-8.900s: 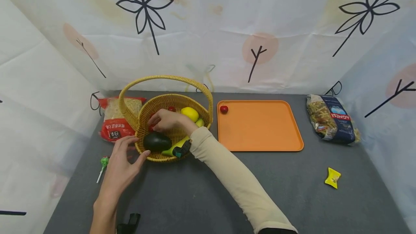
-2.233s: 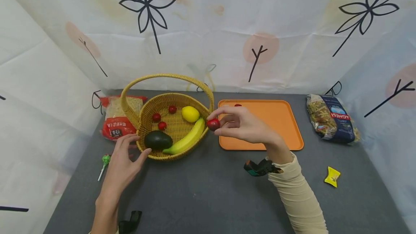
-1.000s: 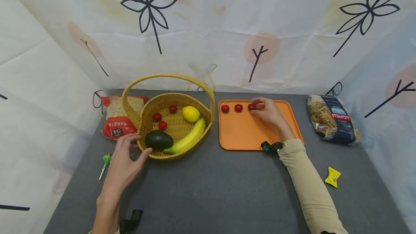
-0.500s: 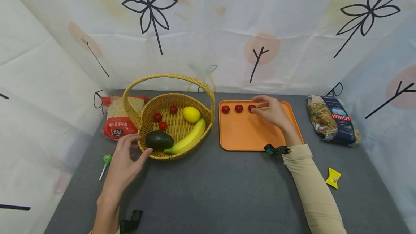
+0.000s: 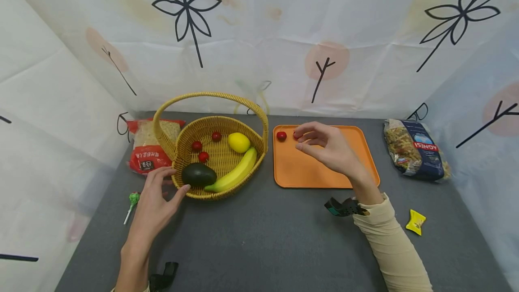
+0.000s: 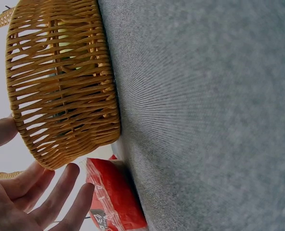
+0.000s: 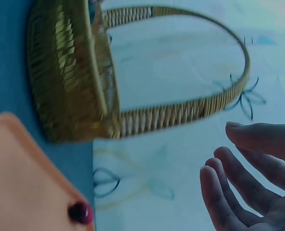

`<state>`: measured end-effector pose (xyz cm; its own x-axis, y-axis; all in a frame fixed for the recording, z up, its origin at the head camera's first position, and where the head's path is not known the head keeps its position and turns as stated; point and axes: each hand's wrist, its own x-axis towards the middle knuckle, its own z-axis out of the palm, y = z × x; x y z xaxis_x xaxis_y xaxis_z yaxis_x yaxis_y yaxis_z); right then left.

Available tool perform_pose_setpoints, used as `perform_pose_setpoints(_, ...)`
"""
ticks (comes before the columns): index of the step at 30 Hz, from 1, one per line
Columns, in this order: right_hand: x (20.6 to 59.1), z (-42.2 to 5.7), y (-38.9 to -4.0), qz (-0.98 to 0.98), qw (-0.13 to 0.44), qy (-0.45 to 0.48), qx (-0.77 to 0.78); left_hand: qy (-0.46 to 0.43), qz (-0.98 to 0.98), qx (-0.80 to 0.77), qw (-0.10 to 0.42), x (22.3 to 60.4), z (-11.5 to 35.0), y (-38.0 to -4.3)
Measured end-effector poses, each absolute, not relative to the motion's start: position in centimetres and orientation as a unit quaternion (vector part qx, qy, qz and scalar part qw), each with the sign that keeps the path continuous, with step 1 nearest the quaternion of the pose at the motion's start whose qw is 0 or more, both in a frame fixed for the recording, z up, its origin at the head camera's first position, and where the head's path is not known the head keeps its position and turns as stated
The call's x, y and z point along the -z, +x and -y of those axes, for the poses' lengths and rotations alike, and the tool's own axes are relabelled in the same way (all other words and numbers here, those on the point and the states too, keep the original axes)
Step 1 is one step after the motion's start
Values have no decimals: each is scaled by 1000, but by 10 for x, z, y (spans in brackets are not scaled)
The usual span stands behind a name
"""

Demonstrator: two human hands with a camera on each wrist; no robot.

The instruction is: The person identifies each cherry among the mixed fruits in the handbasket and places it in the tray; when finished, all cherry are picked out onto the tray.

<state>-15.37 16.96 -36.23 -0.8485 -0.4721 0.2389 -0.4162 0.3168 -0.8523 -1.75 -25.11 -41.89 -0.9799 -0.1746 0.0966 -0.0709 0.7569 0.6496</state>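
In the head view, my left hand [image 5: 156,202] touches the near-left rim of a yellow wicker basket [image 5: 219,195], thumb and fingers spread along it. Inside lie an avocado [image 5: 198,175], a banana [image 5: 235,172], a lemon [image 5: 239,142] and three red cherries [image 5: 203,157]. My right hand [image 5: 330,148] hovers over an orange tray [image 5: 308,177], fingers loosely bent and holding nothing, as the right wrist view confirms. One cherry [image 5: 281,136] rests at the tray's far-left corner. Another cherry [image 5: 296,134] peeks out behind my right fingertips; the third is hidden by the hand.
A red-and-clear food bag [image 5: 150,152] lies left of the basket, with a green lollipop [image 5: 133,201] nearer. On the right are a blue pasta bag [image 5: 415,150] and a yellow wrapped candy [image 5: 415,222]. A patterned cloth [image 5: 259,57] walls off the grey table [image 5: 259,242].
My right hand carried a cherry from the basket to the tray, set it down third in the row, let go, then lifted and moved left. My left hand stayed at the basket.
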Motion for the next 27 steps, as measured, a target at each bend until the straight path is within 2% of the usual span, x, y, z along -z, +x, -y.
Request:
perform_pose_setpoints(5, 353, -145, -139, -793, 47, -317, 518, 68, 934, 344, 73, 419, 251, -18)
perform_pose_setpoints(11, 352, -105, -140, -773, 87, -355, 519, 67, 933, 345, 72, 419, 252, -17)
perform_pose_setpoints(20, 365, -37, -168, -737, 159, -399, 522, 66, 933, 346, 72, 419, 250, -18)
perform_pose_setpoints(27, 375, 15, -196, -771, 174, -418, 448, 70, 934, 344, 69, 418, 250, -18)
